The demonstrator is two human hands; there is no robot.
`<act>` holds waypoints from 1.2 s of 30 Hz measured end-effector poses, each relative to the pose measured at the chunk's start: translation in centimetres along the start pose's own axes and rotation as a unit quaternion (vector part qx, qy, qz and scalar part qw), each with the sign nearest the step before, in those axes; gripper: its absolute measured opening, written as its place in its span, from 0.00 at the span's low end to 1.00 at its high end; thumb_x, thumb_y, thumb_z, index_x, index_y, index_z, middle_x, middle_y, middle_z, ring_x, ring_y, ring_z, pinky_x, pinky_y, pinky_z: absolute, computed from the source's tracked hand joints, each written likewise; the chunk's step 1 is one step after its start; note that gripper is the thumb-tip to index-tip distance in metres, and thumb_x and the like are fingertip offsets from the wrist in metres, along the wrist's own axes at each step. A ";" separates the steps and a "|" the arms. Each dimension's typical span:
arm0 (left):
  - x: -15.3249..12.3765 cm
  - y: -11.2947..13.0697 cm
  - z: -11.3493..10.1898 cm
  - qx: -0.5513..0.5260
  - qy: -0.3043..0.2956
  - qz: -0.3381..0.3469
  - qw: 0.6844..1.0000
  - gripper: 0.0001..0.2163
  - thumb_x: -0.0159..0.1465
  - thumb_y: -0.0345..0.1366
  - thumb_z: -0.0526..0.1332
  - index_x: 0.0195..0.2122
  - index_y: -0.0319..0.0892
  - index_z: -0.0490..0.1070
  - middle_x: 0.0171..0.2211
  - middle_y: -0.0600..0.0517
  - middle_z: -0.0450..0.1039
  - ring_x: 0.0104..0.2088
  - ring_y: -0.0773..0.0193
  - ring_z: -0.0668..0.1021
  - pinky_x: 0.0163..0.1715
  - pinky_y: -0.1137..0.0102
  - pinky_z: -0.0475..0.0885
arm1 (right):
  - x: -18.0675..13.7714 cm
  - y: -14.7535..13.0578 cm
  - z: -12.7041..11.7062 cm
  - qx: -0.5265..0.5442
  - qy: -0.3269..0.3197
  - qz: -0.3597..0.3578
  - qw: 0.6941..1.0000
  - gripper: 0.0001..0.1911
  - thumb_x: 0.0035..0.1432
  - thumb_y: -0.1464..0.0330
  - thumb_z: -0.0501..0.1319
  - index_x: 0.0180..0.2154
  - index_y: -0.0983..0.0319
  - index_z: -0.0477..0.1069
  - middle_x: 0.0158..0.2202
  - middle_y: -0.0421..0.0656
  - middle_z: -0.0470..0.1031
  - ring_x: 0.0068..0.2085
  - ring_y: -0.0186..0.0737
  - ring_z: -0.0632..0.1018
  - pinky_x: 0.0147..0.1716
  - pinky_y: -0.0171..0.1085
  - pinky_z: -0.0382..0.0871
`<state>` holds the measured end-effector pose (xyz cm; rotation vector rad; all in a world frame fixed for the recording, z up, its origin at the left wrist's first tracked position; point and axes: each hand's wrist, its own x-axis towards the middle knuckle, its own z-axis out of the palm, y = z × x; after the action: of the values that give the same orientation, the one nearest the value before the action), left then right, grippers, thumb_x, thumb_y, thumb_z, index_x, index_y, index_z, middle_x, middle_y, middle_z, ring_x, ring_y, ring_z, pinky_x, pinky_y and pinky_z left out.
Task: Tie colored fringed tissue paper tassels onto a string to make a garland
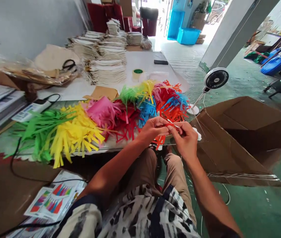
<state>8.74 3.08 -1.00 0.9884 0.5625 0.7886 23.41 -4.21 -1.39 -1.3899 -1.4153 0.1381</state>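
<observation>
My left hand and my right hand meet at the near table edge, thumbs and fingers pinched together. Between them is a red fringed paper tassel, its upper part mostly covered by my fingers. A thin white string or stick runs across between both hands; which it is, I cannot tell. Just beyond lie orange-red tassels, blue tassels and dark red ones. Further left are pink, yellow and green tassels in a row.
A white fan stands right of the table, beside an open cardboard box. Behind the tassels are a tape roll and stacked paper bundles. Black-handled scissors lie at left; printed cards lie below.
</observation>
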 end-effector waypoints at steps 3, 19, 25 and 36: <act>-1.8 0.7 -0.4 -0.003 -0.019 -0.009 1.000 0.20 0.48 0.41 0.81 0.36 0.39 0.77 0.36 0.50 0.82 0.37 0.63 0.84 0.47 0.62 0.80 | -0.3 -0.9 -0.6 0.002 -0.013 -0.060 0.998 0.08 0.67 0.61 0.68 0.39 0.59 0.81 0.27 0.36 0.67 0.30 0.35 0.67 0.31 0.37 0.59; 1.0 0.0 -1.7 -0.102 -0.101 -0.119 0.982 0.15 0.54 0.38 0.78 0.37 0.40 0.76 0.33 0.50 0.81 0.33 0.57 0.86 0.41 0.61 0.83 | 1.4 3.3 -0.5 0.075 -0.088 0.048 0.992 0.15 0.69 0.55 0.63 0.36 0.60 0.74 0.28 0.35 0.61 0.31 0.35 0.66 0.34 0.37 0.61; 3.4 -0.9 -1.5 -0.200 -0.012 -0.101 0.975 0.12 0.56 0.31 0.75 0.38 0.40 0.76 0.37 0.52 0.81 0.37 0.63 0.85 0.54 0.61 0.79 | 1.6 3.3 -0.6 -0.007 -0.055 0.022 0.998 0.14 0.75 0.61 0.54 0.37 0.60 0.71 0.33 0.40 0.70 0.34 0.36 0.69 0.35 0.38 0.61; 3.4 -1.9 -0.6 -0.191 0.006 -0.082 0.978 0.13 0.53 0.32 0.77 0.35 0.40 0.76 0.34 0.51 0.82 0.39 0.61 0.85 0.54 0.62 0.77 | 0.9 3.3 0.7 -0.164 0.085 -0.057 0.981 0.12 0.75 0.63 0.55 0.38 0.59 0.72 0.34 0.44 0.75 0.36 0.40 0.74 0.35 0.40 0.63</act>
<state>10.90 5.47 -3.17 0.5752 0.4728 0.7216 25.25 -2.11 -3.53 -1.5420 -1.4123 -0.2943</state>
